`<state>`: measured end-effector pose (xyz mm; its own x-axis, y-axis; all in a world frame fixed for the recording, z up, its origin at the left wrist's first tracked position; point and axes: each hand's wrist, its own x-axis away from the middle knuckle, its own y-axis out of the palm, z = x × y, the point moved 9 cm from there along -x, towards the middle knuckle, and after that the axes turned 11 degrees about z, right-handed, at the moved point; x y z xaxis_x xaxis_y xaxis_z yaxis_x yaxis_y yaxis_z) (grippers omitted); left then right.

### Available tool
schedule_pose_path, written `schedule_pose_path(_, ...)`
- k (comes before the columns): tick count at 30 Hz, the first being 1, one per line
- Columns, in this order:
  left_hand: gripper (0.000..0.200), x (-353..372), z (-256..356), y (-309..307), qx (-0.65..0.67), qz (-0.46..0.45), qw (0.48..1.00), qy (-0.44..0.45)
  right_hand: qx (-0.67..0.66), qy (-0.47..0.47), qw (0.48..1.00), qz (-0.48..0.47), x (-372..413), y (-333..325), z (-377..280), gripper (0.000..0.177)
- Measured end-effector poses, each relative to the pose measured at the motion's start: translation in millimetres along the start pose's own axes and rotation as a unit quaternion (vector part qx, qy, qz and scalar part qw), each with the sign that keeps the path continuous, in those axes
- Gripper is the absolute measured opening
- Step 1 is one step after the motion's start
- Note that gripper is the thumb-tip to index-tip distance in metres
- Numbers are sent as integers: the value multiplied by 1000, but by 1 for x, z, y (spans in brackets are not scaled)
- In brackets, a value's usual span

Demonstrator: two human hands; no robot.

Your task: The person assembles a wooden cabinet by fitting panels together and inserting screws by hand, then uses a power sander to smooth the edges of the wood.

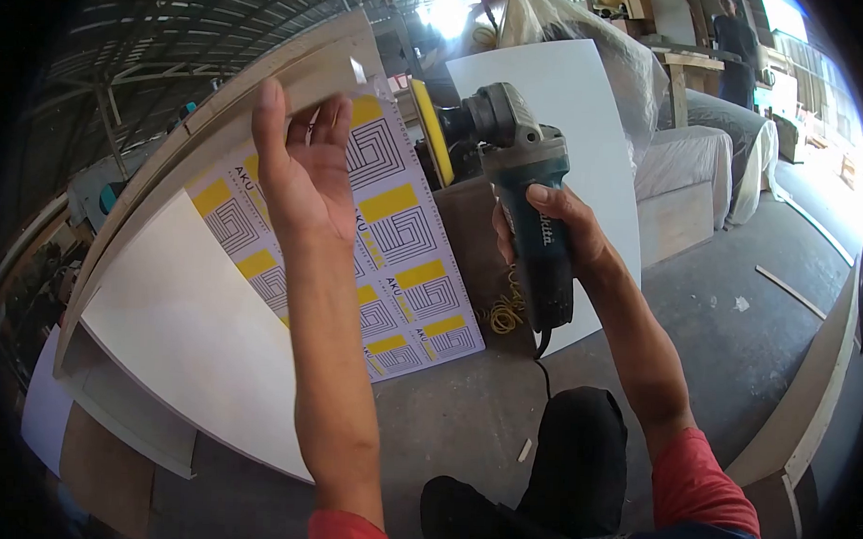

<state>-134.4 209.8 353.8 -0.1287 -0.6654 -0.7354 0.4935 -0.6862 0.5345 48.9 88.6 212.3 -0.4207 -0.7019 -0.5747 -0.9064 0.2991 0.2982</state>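
Note:
My right hand is wrapped round the dark green body of an angle grinder, held upright with its head at the top. A yellow disc pad is fitted to the head and faces left. The black power cord hangs from the tool's lower end. To the left of the pad, my left hand is raised with fingers spread and holds nothing. Behind it leans a printed board with yellow blocks and line patterns.
A curved white panel slants at the left. Another white panel leans behind the grinder. A coiled yellow hose lies on the grey floor. Plastic-covered furniture stands at the right, and a person is in the far background.

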Motion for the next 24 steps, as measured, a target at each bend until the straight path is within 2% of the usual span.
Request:
schedule_pose_path(7, 93, 9, 2, -11, 0, 21, 999, 26, -1, -5, 1000, -31, -8, 10, -2, 65)
schedule_pose_path(15, 74, 10, 2, -8, 15, 29, 999, 19, 6, -21, 998, -58, -18, 34, -7, 67)
schedule_pose_path(18, 78, 10, 3, -7, 12, -7, 1000, 20, 7, -23, 998, -57, -21, 36, -7, 67)
schedule_pose_path(24, 75, 9, 0, -8, 19, -11, 999, 28, -8, -17, 999, -50, -25, 38, -8, 66)
